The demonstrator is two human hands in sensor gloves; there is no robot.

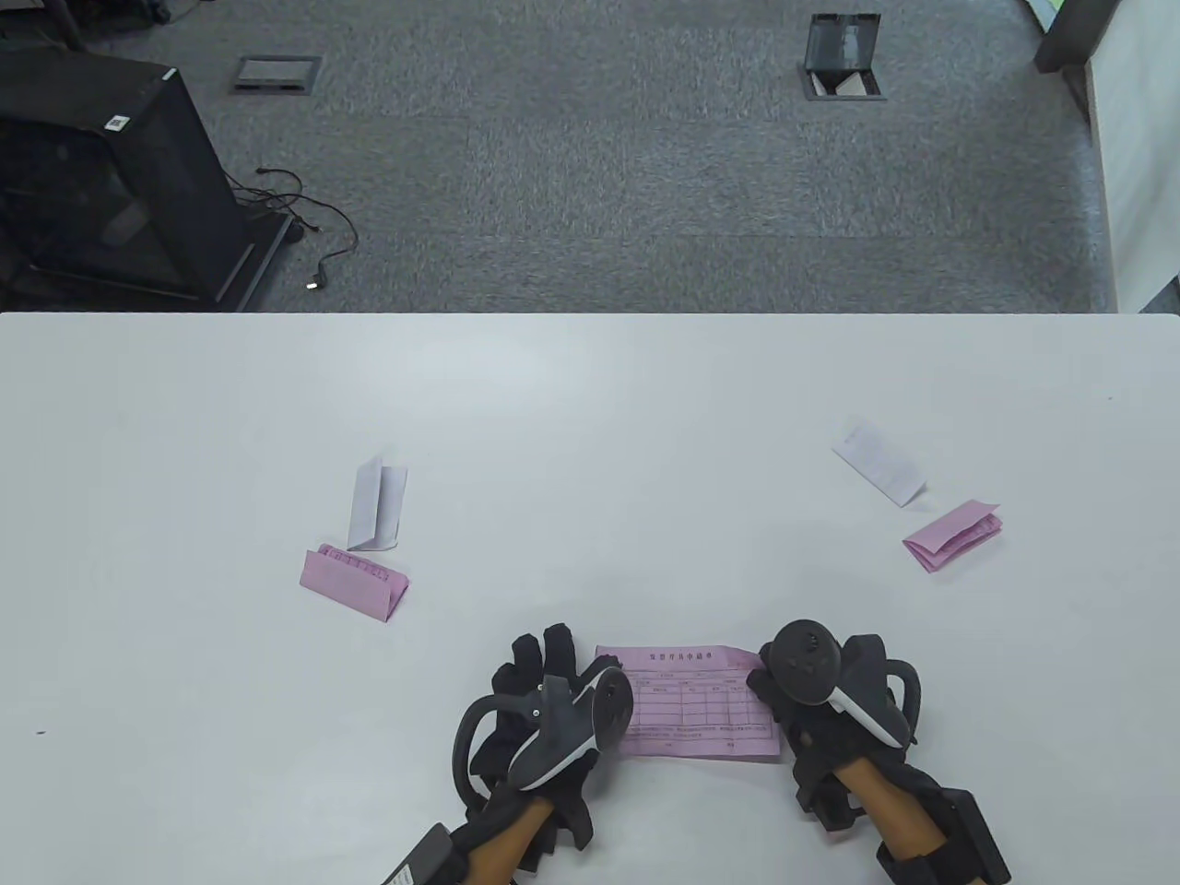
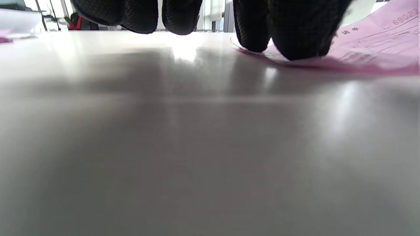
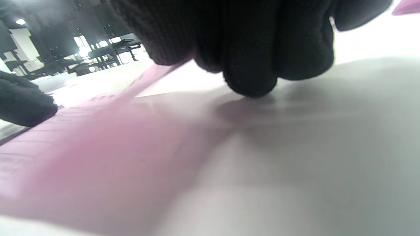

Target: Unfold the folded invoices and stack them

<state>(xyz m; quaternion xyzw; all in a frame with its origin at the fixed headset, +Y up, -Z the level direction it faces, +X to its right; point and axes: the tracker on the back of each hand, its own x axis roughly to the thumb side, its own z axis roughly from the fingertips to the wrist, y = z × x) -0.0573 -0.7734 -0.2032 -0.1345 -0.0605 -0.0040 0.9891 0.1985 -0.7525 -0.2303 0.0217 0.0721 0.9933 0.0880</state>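
An unfolded pink invoice (image 1: 696, 705) lies flat near the table's front edge, printed side up. My left hand (image 1: 544, 678) rests at its left edge; in the left wrist view two fingertips (image 2: 295, 32) press down on the pink sheet (image 2: 377, 42). My right hand (image 1: 784, 710) sits at the right edge, its fingers hidden under the tracker. In the right wrist view its fingertips (image 3: 249, 49) touch the table at the edge of the paper (image 3: 98, 147). Neither hand curls round the sheet.
Folded invoices lie further out: a white one (image 1: 376, 505) and a pink one (image 1: 355, 583) on the left, a white one (image 1: 879, 463) and a pink one (image 1: 952, 536) on the right. The white table (image 1: 590, 396) ends at its far edge, with carpet beyond.
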